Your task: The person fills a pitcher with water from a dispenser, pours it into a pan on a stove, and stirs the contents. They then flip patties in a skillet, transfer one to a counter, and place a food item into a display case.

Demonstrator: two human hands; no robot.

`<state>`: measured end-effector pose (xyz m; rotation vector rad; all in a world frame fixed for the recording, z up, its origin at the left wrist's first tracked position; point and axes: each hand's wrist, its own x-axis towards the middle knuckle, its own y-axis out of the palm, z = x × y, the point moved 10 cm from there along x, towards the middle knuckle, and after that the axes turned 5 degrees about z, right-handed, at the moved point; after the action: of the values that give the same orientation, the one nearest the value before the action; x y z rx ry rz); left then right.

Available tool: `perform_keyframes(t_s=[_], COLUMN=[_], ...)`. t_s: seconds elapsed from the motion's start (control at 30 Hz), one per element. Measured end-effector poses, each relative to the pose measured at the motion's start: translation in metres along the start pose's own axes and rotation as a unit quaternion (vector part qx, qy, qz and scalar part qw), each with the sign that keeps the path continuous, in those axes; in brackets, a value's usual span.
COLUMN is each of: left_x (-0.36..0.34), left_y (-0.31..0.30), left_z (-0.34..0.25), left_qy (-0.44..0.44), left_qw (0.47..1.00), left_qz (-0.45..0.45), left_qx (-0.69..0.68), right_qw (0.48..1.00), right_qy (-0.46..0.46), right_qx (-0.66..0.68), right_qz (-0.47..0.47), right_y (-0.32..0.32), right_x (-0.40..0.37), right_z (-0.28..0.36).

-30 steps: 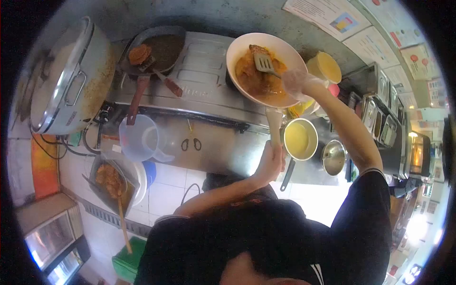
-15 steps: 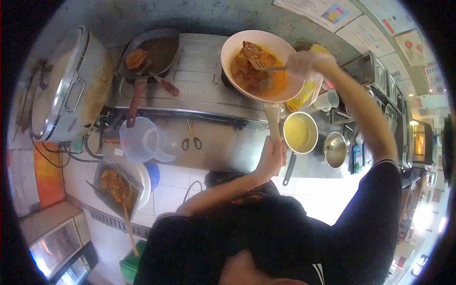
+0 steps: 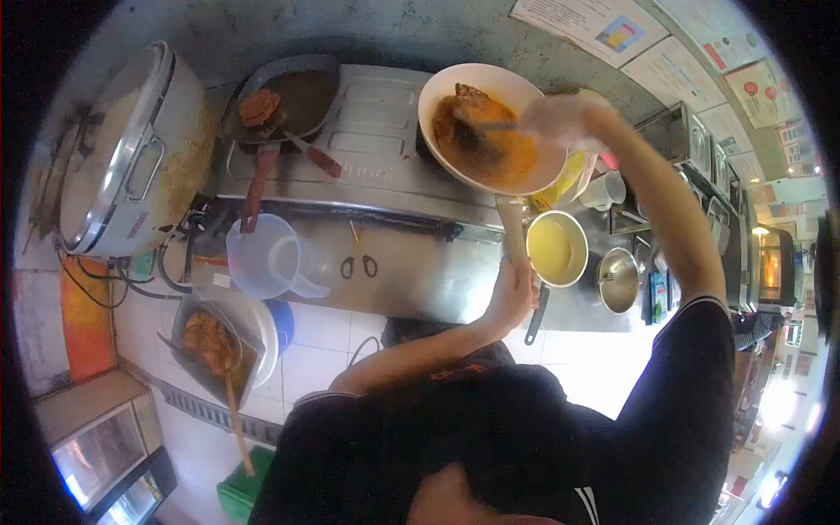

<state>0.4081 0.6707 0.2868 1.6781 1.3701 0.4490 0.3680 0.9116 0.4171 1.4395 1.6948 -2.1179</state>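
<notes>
My left hand (image 3: 511, 302) is closed round the pale handle of a white frying pan (image 3: 427, 114) on the stove. Orange sauce (image 3: 516, 144) with dark brown pieces of food (image 3: 472, 98) fills the pan's bottom. Above its right side, my right hand (image 3: 560, 121), in what looks like a clear thin glove, grips a slotted spatula (image 3: 500, 126). The spatula's head is smeared by motion and dips into the sauce. Just right of my left hand stands a saucepan of yellow liquid (image 3: 551, 249).
On the stove's left is a dark pan (image 3: 302, 101) with a wooden-handled utensil. A large rice cooker (image 3: 166, 175) stands far left. A clear plastic jug (image 3: 262, 258) and scissors (image 3: 359, 266) are at the front. A steel bowl (image 3: 619, 278) sits on the right.
The spatula has moved slightly within the pan, stirring the sauce, and its head is now blurred. The whole view has shifted a little. Both hands keep their grips.
</notes>
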Motion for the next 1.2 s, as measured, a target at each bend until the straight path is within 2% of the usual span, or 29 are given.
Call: perform_keyframes(t_s=[0.07, 0.1, 0.13, 0.17, 0.23, 0.27, 0.33, 0.37, 0.4, 0.43, 0.5, 0.53, 0.6, 0.63, 0.67, 0.73, 0.77, 0.83, 0.87, 0.93, 0.97, 1.03, 1.07, 1.1, 1.13, 1.2], left_x=[-0.001, 0.0, 0.0, 0.0, 0.0, 0.001, 0.004, 0.009, 0.014, 0.02, 0.027, 0.025, 0.014, 0.015, 0.017, 0.016, 0.016, 0.016, 0.022, 0.013, 0.01, 0.014, 0.013, 0.014, 0.014, 0.013], left_y=[-0.01, -0.013, -0.015, -0.014, -0.015, -0.017, -0.016, -0.02, -0.023, -0.025, -0.024, -0.021, -0.02, -0.02, -0.022, -0.02, -0.023, -0.024, -0.023, -0.02, -0.019, -0.019, -0.019, -0.021, -0.021, -0.019], left_z=[0.003, 0.003, -0.001, -0.002, -0.004, -0.006, -0.013, -0.022, -0.029, -0.024, -0.005, -0.008, -0.016, -0.018, -0.02, -0.019, -0.018, -0.018, -0.023, -0.018, -0.012, -0.019, -0.021, -0.022, -0.024, -0.022], left_qy=[-0.003, -0.005, 0.004, -0.004, -0.014, -0.017, -0.022, -0.006, 0.007, -0.002, -0.013, -0.017, -0.04, -0.049, -0.051, -0.046, -0.042, -0.028, -0.013, -0.039, -0.048, -0.033, -0.038, -0.035, -0.027, -0.028], left_qw=[1.0, 0.999, 0.999, 1.0, 1.0, 0.999, 0.999, 0.998, 0.997, 0.997, 0.999, 0.998, 0.996, 0.993, 0.993, 0.993, 0.993, 0.997, 0.997, 0.995, 0.995, 0.994, 0.994, 0.995, 0.994, 0.993], left_qz=[-0.012, -0.021, -0.025, -0.018, -0.011, -0.019, -0.028, -0.053, -0.076, -0.075, -0.049, -0.059, -0.075, -0.094, -0.096, -0.09, -0.088, -0.061, -0.065, -0.077, -0.076, -0.08, -0.08, -0.081, -0.081, -0.081], left_qx=[0.015, 0.029, 0.024, 0.014, 0.008, 0.024, 0.041, 0.03, 0.019, 0.02, 0.012, -0.019, 0.024, 0.052, 0.05, 0.061, 0.066, 0.049, 0.042, 0.044, 0.043, 0.062, 0.056, 0.052, 0.063, 0.076], right_qw=[0.967, 0.9, 0.905, 0.912, 0.91, 0.908, 0.894, 0.913, 0.906, 0.907, 0.933, 0.931, 0.935, 0.935, 0.922, 0.905, 0.94, 0.978, 0.979, 0.948, 0.949, 0.946, 0.932, 0.931, 0.956, 0.953], right_qy=[-0.003, 0.11, 0.105, 0.031, -0.046, -0.002, 0.041, 0.027, 0.014, 0.019, 0.105, 0.112, 0.081, 0.076, 0.06, 0.052, 0.08, 0.118, 0.109, 0.133, 0.138, 0.117, 0.075, 0.072, 0.122, 0.173], right_qx=[0.245, 0.421, 0.413, 0.407, 0.401, 0.37, 0.336, 0.184, 0.028, 0.033, -0.014, -0.01, -0.009, -0.016, -0.107, -0.185, -0.106, 0.045, 0.03, 0.049, 0.054, -0.016, -0.252, -0.256, -0.094, 0.078], right_qz=[-0.066, 0.008, 0.011, -0.043, -0.099, -0.198, -0.294, -0.364, -0.422, -0.419, -0.345, -0.346, -0.345, -0.345, -0.368, -0.379, -0.314, -0.168, -0.169, -0.285, -0.279, -0.3, -0.25, -0.249, -0.248, -0.236], right_y=[-0.005, 0.002, 0.015, 0.027, 0.045, 0.041, 0.033, 0.017, 0.006, 0.013, 0.045, 0.046, 0.048, 0.04, 0.036, 0.037, 0.026, 0.008, -0.002, -0.01, 0.004, 0.005, 0.021, 0.027, 0.036, 0.058], right_x=[-0.011, -0.03, -0.026, -0.017, -0.009, -0.016, -0.029, -0.04, -0.048, -0.031, 0.018, 0.011, -0.004, 0.004, 0.011, -0.009, -0.013, -0.015, -0.008, -0.016, -0.01, 0.005, 0.007, 0.012, 0.018, 0.022], right_z=[-0.047, -0.051, -0.056, -0.066, -0.053, -0.044, -0.029, -0.011, 0.009, 0.008, -0.008, 0.001, 0.029, 0.02, 0.022, 0.039, 0.019, 0.001, -0.001, -0.01, -0.009, 0.009, 0.036, 0.034, 0.012, -0.012])
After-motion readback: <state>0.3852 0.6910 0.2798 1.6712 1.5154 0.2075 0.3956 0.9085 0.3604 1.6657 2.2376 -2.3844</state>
